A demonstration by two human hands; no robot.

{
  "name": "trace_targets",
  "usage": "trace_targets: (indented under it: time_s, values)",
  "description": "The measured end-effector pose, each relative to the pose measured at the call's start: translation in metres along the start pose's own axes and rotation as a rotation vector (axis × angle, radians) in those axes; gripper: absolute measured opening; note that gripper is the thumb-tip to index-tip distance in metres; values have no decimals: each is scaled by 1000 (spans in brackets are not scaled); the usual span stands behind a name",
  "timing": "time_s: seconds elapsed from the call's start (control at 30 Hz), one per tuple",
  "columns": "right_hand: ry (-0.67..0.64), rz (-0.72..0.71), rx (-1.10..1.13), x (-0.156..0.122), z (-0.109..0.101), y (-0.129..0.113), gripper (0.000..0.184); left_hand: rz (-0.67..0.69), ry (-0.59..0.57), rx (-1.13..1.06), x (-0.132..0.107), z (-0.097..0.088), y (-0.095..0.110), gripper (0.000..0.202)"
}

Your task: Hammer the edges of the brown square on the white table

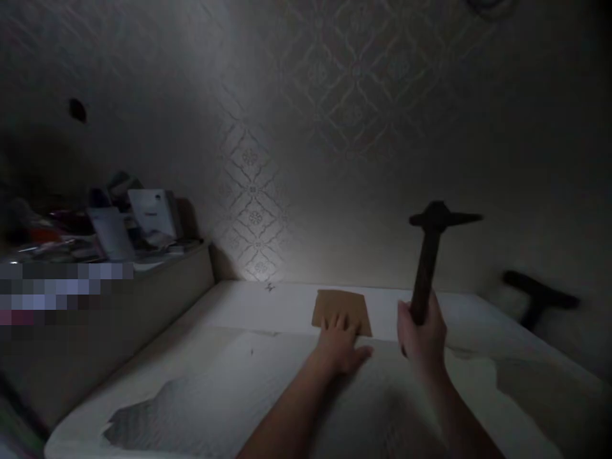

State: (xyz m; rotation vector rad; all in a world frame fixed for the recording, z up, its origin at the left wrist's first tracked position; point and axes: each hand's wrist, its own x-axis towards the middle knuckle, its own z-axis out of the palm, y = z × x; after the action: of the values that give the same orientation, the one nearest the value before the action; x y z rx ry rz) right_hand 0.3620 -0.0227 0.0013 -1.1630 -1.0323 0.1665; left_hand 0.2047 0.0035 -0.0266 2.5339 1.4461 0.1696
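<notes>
My left hand (pixel 338 347) lies with fingers spread over the lower part of a brown piece of cardboard (pixel 340 305). The cardboard rests flat on a white surface (pixel 272 312) close to the wall. My right hand (pixel 425 331) is wrapped round the handle of a dark hammer (pixel 427 264). The hammer stands upright in the air, its head at the top and a pointed end toward the right. A gap separates the hammer from the cardboard.
A patterned wall (pixel 335 159) rises behind the surface. On the left, a cabinet (pixel 182 287) carries boxes and clutter, including a white box (pixel 153 213). A dark T-shaped object (pixel 540 296) stands at the right edge. Torn, greyish sheeting (pixel 201 408) covers the nearer surface.
</notes>
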Motion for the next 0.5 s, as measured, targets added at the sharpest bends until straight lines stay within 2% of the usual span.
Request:
trace_targets:
  time_s: [0.07, 0.13, 0.27, 0.4, 0.5]
  values:
    - [23, -38, -88, -3, 2, 4, 51, -2, 4, 1, 1, 0, -3, 75]
    - [-42, -61, -111, -7, 6, 8, 56, -8, 9, -3, 2, -1, -5, 73]
    - [-282, -78, -42, -16, 19, 18, 58, -53, 24, 4, 0, -4, -3, 72]
    - [-536, 18, 64, -24, 29, 29, 53, -170, 28, 18, -2, -6, 1, 74]
    - [-665, 89, 95, -30, 32, 36, 47, -221, -7, 19, -4, -6, 1, 73]
